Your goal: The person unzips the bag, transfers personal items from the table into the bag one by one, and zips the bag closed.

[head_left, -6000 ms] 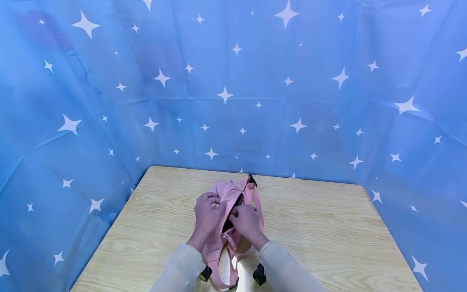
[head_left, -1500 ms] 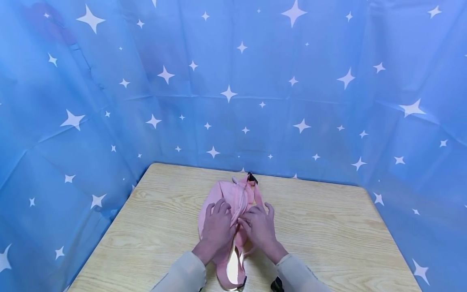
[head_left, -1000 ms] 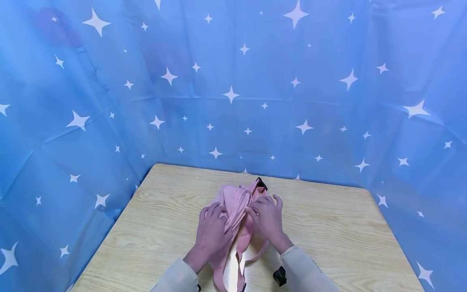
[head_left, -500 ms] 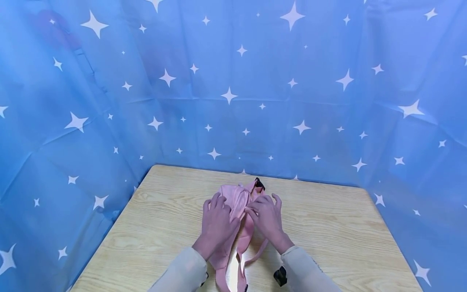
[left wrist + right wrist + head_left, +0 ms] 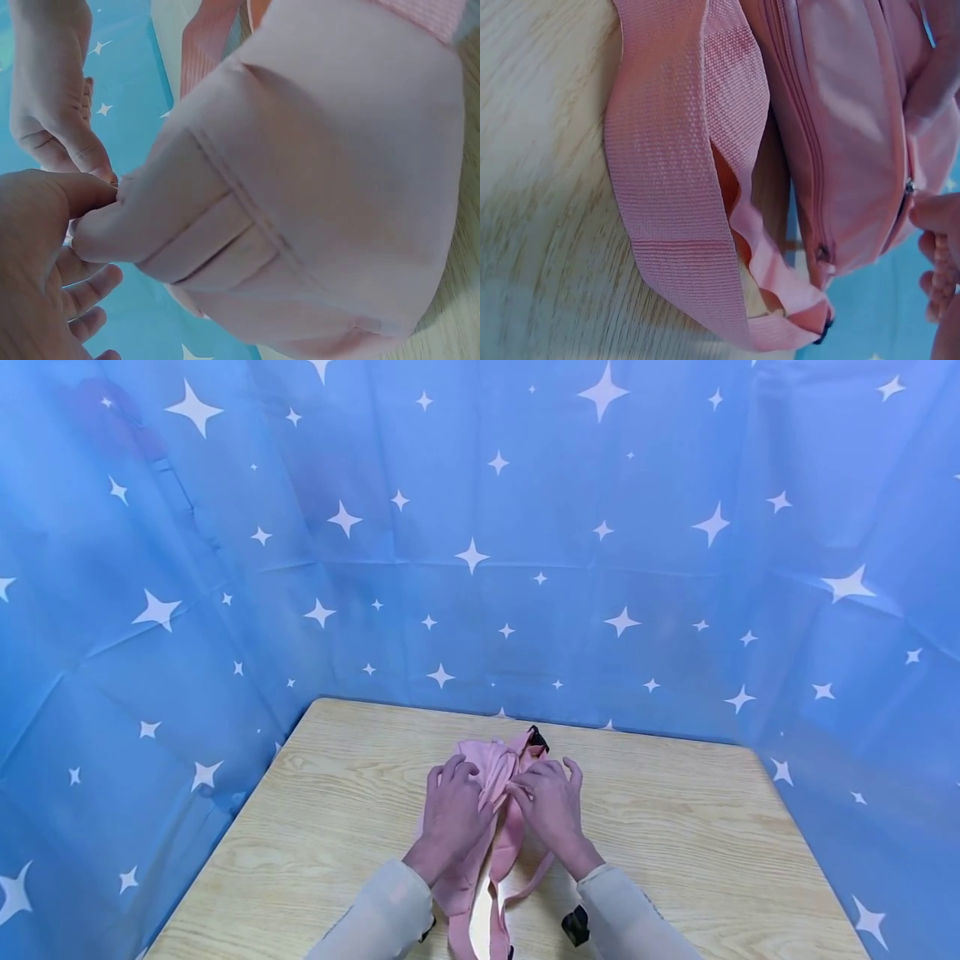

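Observation:
A pink waist bag (image 5: 456, 893) stands on the table, its pleated front filling most of the left wrist view. My left hand (image 5: 452, 806) pinches the bag's fabric between thumb and forefinger, the other fingers loosely bent. Close by, my right hand (image 5: 551, 802) pinches at the zipper; in the right wrist view a metal slider (image 5: 910, 186) sits just beside its fingertips. A braided pull cord (image 5: 939, 277) hangs under those fingers. The zipper's far stretch is partly hidden by the left fingers.
A wide pink webbing strap (image 5: 667, 165) loops beside the bag. Black buckle pieces (image 5: 575, 927) lie near the right sleeve, with another (image 5: 537, 739) at the bag's far end. A starry blue curtain (image 5: 525, 510) rises behind the wooden table (image 5: 675, 835).
Six seconds ago the bag's mouth gaped dark, with my right fingers at it; now its edges are together. In the last second my left hand has shifted slightly forward and right.

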The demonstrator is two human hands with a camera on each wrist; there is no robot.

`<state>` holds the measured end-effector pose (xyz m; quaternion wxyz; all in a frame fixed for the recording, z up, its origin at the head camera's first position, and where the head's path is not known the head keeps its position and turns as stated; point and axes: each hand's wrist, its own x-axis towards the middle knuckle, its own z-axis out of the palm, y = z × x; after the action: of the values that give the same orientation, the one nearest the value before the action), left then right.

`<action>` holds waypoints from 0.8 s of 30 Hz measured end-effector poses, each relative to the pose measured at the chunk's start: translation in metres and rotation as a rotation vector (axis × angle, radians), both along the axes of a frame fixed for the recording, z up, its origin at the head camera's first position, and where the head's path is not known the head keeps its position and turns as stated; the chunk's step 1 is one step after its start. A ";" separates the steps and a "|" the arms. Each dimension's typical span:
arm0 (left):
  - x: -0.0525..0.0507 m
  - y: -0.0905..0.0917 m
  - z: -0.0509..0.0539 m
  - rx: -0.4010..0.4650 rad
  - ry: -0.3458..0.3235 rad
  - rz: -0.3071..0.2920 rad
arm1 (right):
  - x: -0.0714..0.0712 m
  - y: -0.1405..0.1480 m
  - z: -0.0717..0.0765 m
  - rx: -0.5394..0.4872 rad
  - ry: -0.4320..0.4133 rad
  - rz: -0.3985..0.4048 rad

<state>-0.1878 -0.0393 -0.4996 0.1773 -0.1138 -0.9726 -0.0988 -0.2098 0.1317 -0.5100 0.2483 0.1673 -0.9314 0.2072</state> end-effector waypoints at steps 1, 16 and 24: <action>0.000 0.000 0.000 0.002 0.006 -0.003 | 0.000 0.000 0.000 -0.003 0.006 -0.004; 0.013 -0.002 0.005 0.057 -0.008 -0.043 | -0.011 0.014 0.003 0.004 -0.029 -0.090; 0.018 -0.004 0.002 0.046 0.026 -0.065 | -0.018 0.024 0.003 -0.009 -0.023 -0.119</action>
<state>-0.1696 -0.0435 -0.4975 0.1890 -0.1423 -0.9635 -0.1255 -0.2282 0.1559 -0.5072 0.2502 0.1081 -0.9416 0.1979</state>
